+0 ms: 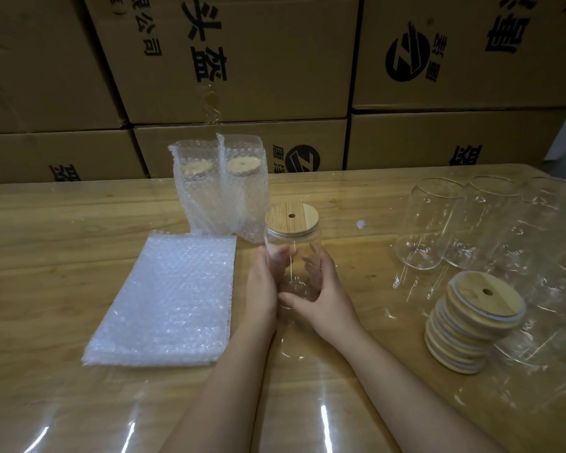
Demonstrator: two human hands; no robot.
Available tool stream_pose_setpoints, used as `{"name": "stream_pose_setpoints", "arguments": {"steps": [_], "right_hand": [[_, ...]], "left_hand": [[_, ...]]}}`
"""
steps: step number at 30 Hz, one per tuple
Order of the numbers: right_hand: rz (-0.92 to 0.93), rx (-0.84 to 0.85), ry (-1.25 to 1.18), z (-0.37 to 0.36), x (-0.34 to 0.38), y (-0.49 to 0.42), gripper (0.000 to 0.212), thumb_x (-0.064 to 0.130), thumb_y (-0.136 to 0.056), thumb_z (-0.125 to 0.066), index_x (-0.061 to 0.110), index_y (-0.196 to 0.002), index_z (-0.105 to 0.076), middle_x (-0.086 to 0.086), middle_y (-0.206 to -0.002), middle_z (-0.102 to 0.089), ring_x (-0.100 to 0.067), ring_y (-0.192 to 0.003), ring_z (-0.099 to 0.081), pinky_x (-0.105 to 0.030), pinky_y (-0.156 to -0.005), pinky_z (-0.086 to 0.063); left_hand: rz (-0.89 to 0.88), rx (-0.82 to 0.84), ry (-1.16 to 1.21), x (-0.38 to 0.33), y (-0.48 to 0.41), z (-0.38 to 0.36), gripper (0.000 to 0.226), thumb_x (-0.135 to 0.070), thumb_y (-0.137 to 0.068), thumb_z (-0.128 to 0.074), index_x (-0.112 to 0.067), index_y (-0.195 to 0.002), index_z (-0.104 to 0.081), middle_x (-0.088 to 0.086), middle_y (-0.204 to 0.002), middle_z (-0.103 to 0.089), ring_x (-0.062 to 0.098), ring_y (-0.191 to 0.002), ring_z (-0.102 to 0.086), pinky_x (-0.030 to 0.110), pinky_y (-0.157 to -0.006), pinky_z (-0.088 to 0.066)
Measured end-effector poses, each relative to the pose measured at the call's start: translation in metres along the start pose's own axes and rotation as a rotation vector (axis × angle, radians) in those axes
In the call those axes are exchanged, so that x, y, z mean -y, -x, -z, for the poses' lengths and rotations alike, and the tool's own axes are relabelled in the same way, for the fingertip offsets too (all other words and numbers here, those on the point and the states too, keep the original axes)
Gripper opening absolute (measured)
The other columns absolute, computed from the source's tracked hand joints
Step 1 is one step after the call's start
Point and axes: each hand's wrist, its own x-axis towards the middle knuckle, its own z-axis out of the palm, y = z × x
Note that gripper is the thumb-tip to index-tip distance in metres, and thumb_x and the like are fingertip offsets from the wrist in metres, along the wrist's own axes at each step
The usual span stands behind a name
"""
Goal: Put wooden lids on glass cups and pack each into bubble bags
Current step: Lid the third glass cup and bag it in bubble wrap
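Several flat bubble bags (164, 302) lie stacked at the left of the tabletop (46, 243); just behind them two packed cups (219, 191) stand upright side by side in their bubble wrap, wooden discs showing through near the top. Right beside these, at the middle, is the glass cup (291, 256) I am holding; its long axis runs up and down, the wooden lid (293, 220) seated on the upper end with its small hole facing up, the base down by my palms; whether that base touches the tabletop I cannot tell. My left grip (262, 286) wraps the cup's left wall, fingers curled round the back and visible through the glass; my right grip (327, 295) closes on the right wall, thumb lying across the front near the base. Further right, bare glass cups (428, 223) stand crowded together, mouths open upward; just in front of them a leaning stack of wooden lids (471, 325) rests, the top one tilted, hole showing. A clear glossy sheet covers the wood-grain surface and catches streaks of light; cardboard boxes (229, 60) with black print are piled into a wall behind.
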Motion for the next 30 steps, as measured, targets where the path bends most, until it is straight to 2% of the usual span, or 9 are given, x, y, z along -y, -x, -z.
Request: {"name": "stream_pose_setpoints", "arguments": {"steps": [5, 9, 11, 14, 17, 19, 23, 27, 30], "right_hand": [[0.005, -0.001, 0.003, 0.0, -0.001, -0.002, 0.094, 0.024, -0.067, -0.086, 0.063, -0.125, -0.022, 0.016, -0.136, -0.045, 0.002, -0.129, -0.041, -0.016, -0.102, -0.035], [0.005, 0.017, -0.013, 0.001, -0.002, -0.002, 0.095, 0.023, -0.066, -0.087, 0.063, -0.124, -0.023, 0.027, -0.129, -0.044, 0.018, -0.118, -0.042, -0.006, -0.094, -0.036], [0.001, 0.029, -0.021, 0.002, -0.002, -0.003, 0.096, 0.026, -0.066, -0.086, 0.066, -0.124, -0.021, 0.031, -0.128, -0.043, 0.023, -0.113, -0.041, -0.006, -0.089, -0.038], [-0.004, 0.038, -0.037, 0.001, -0.002, -0.002, 0.098, 0.027, -0.067, -0.086, 0.064, -0.129, -0.019, 0.027, -0.133, -0.042, 0.013, -0.124, -0.041, -0.012, -0.098, -0.039], [-0.014, 0.041, -0.039, 0.0, -0.002, -0.001, 0.099, 0.025, -0.067, -0.086, 0.058, -0.133, -0.02, 0.021, -0.136, -0.043, -0.002, -0.128, -0.044, -0.033, -0.108, -0.04], [-0.001, 0.042, -0.021, 0.001, -0.001, -0.001, 0.097, 0.025, -0.067, -0.086, 0.066, -0.125, -0.02, 0.022, -0.136, -0.043, -0.002, -0.124, -0.049, -0.031, -0.105, -0.043], [-0.002, 0.039, -0.02, 0.001, 0.001, 0.0, 0.096, 0.023, -0.068, -0.086, 0.066, -0.125, -0.021, 0.02, -0.138, -0.043, -0.004, -0.122, -0.051, -0.028, -0.103, -0.043], [-0.016, 0.043, -0.015, 0.0, 0.001, 0.0, 0.099, 0.025, -0.068, -0.085, 0.056, -0.134, -0.019, 0.02, -0.138, -0.043, -0.001, -0.125, -0.047, -0.019, -0.1, -0.04], [-0.017, 0.041, -0.012, 0.001, 0.002, -0.001, 0.097, 0.024, -0.068, -0.085, 0.057, -0.131, -0.019, 0.019, -0.137, -0.044, 0.005, -0.122, -0.046, -0.011, -0.094, -0.037]], "left_hand": [[0.031, -0.01, -0.039, -0.004, 0.006, 0.001, 0.051, -0.031, -0.104, -0.029, -0.03, -0.081, -0.075, -0.005, -0.097, -0.075, 0.003, -0.087, -0.07, 0.023, -0.068, -0.054], [0.202, -0.015, -0.21, -0.031, 0.001, 0.014, 0.022, -0.019, -0.092, -0.051, -0.016, -0.084, -0.071, 0.007, -0.094, -0.074, 0.019, -0.085, -0.069, 0.033, -0.07, -0.055], [0.076, -0.053, -0.527, -0.053, -0.009, 0.032, 0.015, -0.02, -0.09, -0.056, -0.012, -0.091, -0.069, 0.005, -0.095, -0.072, 0.021, -0.089, -0.068, 0.038, -0.077, -0.055], [-0.167, -0.173, -1.147, -0.077, -0.008, 0.059, 0.017, -0.039, -0.087, -0.059, -0.025, -0.097, -0.06, -0.01, -0.098, -0.061, 0.014, -0.094, -0.06, 0.03, -0.067, -0.044], [-0.027, -0.17, -1.621, -0.073, -0.002, 0.068, 0.047, -0.054, -0.084, -0.058, -0.017, -0.111, -0.049, 0.003, -0.112, -0.048, 0.025, -0.106, -0.051, 0.031, -0.068, -0.035], [0.052, -0.124, -1.697, -0.065, 0.001, 0.07, 0.052, -0.053, -0.083, -0.058, -0.015, -0.115, -0.042, 0.005, -0.116, -0.045, 0.026, -0.11, -0.048, 0.031, -0.07, -0.035], [0.05, -0.123, -1.676, -0.066, 0.002, 0.078, 0.035, -0.041, -0.087, -0.055, -0.016, -0.106, -0.041, 0.004, -0.117, -0.05, 0.025, -0.109, -0.047, 0.031, -0.071, -0.035], [0.107, -0.083, -1.811, -0.062, 0.007, 0.07, 0.061, -0.057, -0.083, -0.059, -0.017, -0.124, -0.04, 0.003, -0.124, -0.044, 0.024, -0.118, -0.042, 0.03, -0.074, -0.035], [0.109, -0.099, -1.754, -0.06, 0.006, 0.071, 0.045, -0.042, -0.088, -0.055, -0.016, -0.123, -0.043, 0.004, -0.122, -0.046, 0.025, -0.116, -0.044, 0.029, -0.074, -0.034]]}}
